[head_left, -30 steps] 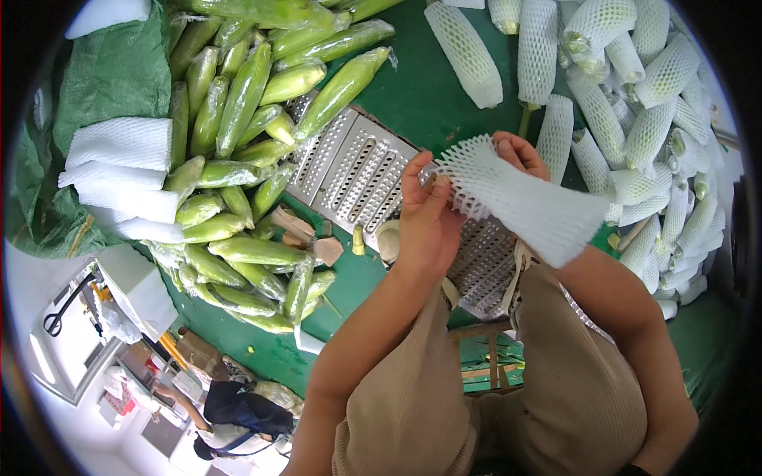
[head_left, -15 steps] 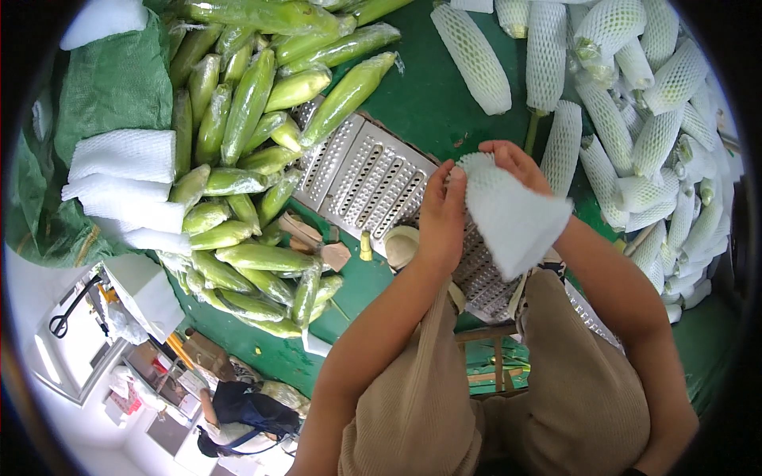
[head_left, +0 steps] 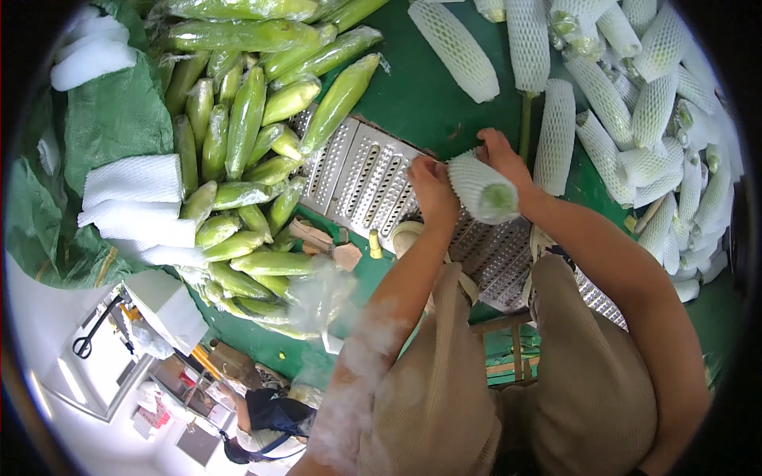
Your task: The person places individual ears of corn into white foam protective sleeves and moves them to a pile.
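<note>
Between my two hands is an ear of corn in a white foam net sleeve [head_left: 468, 178], its pale green end [head_left: 498, 200] showing at the sleeve's mouth toward me. My left hand [head_left: 432, 190] presses curled fingers against the sleeve's left side. Around its far right side bends my right hand [head_left: 502, 155]; the sleeve hides part of those fingers. A perforated metal plate [head_left: 373, 178] lies below my hands. To the left is a heap of green corn ears in clear film [head_left: 246, 119]. Sleeved corn ears [head_left: 611, 99] are piled on the right.
Flat white foam sleeves [head_left: 135, 181] lie stacked by a green woven sack [head_left: 119, 111]. Broken brown pieces [head_left: 311, 234] rest beside the metal plate. White vapour [head_left: 341, 317] drifts over my left forearm. Another person [head_left: 270, 416] is in the background at lower left.
The foam sleeve hung loose and flared from my fingers before; now it is stretched round an ear of corn. Both hands have shifted slightly, and white vapour has appeared over my left forearm.
</note>
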Available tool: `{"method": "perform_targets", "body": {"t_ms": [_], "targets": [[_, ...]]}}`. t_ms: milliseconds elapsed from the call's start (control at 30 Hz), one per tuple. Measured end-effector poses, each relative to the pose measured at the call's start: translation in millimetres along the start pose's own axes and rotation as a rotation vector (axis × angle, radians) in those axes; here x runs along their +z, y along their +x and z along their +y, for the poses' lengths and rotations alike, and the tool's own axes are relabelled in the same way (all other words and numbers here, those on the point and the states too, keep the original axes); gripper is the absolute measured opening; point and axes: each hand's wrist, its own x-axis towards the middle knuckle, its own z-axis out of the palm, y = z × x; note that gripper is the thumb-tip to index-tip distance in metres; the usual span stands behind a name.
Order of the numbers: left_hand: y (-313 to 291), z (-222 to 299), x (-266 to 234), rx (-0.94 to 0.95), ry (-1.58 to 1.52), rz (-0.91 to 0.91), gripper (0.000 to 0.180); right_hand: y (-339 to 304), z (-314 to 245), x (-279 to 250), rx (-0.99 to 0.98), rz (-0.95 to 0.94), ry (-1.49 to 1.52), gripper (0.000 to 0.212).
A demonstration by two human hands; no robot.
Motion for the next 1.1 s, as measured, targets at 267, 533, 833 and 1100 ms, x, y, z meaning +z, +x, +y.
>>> {"method": "perform_targets", "body": {"t_ms": [267,533,833,1100], "targets": [[-42,67,-23,0.206,-0.182,-0.362,0.018,-78,-29,-79,0.066,-0.184,0.372,0.102],[135,-28,-128,0.443,0.708,0.073,0.085,-126,87,-281,0.127,0.979,1.411,0.056],[107,-14,-161,0.38,0.464,-0.034,0.056,63,-49,-127,-0.224,0.082,0.805,0.037],[0,59,-110,0.615,-0.17,0.053,0.023,166,-96,-115,0.0,0.143,0.961,0.048]]}}
